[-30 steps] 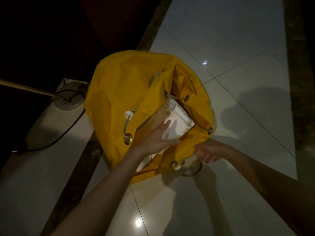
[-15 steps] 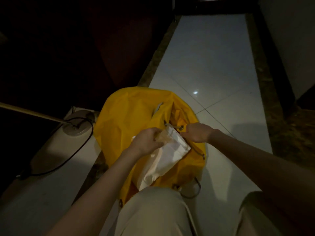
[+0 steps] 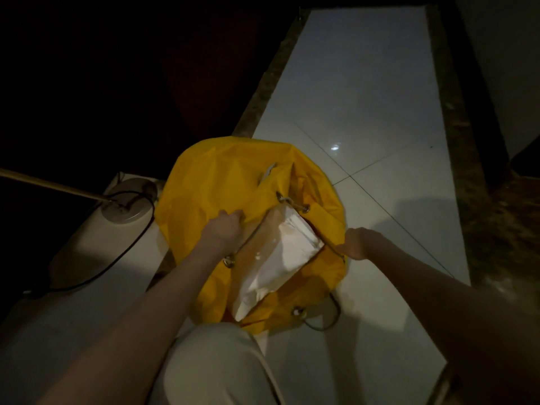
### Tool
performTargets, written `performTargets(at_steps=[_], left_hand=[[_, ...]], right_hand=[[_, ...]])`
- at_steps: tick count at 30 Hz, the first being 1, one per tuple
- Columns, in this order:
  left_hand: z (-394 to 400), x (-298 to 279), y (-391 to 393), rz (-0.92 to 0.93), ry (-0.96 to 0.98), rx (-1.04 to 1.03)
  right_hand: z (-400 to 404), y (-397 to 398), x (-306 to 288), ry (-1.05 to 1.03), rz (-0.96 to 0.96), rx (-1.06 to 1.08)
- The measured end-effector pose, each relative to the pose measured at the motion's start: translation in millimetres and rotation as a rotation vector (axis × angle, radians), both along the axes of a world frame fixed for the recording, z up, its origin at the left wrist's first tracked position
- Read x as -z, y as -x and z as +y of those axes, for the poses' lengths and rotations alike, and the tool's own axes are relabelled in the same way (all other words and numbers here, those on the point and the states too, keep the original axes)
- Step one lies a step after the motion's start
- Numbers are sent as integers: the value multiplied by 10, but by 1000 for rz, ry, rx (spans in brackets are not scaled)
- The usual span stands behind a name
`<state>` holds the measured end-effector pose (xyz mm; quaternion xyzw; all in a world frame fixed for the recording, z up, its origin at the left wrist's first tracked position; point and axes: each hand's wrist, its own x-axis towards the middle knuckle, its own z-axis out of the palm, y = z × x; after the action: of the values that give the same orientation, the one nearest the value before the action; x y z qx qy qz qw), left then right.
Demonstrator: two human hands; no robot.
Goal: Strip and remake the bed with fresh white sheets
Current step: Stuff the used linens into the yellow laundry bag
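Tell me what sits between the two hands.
In the head view, the folded white sheet sits in the yellow bag's open mouth, between left hand and right hand.

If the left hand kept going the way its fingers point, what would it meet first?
Probably more of the yellow bag: the left hand already grips its fabric, fingers pointing up and right toward the folded rim. Depth is unclear.

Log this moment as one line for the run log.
stage: opening yellow bag | left hand: grips bag rim | right hand: grips opposite rim | white packaged sheets: inside bag mouth | floor: tiled
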<state>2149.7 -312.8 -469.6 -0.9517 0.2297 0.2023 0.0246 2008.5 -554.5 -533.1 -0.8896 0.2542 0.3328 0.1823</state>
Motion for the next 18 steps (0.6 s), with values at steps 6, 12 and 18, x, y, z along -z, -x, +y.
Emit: performTargets(at_steps=[6, 12, 18], left_hand=[[70, 56, 21, -123, 57, 13], [221, 109, -5, -109, 182, 38], [248, 111, 42, -96, 270, 72]], right_hand=[[-52, 100, 282, -89, 73, 195], [-36, 185, 676, -204, -57, 433], [55, 234, 820, 13, -260, 443]])
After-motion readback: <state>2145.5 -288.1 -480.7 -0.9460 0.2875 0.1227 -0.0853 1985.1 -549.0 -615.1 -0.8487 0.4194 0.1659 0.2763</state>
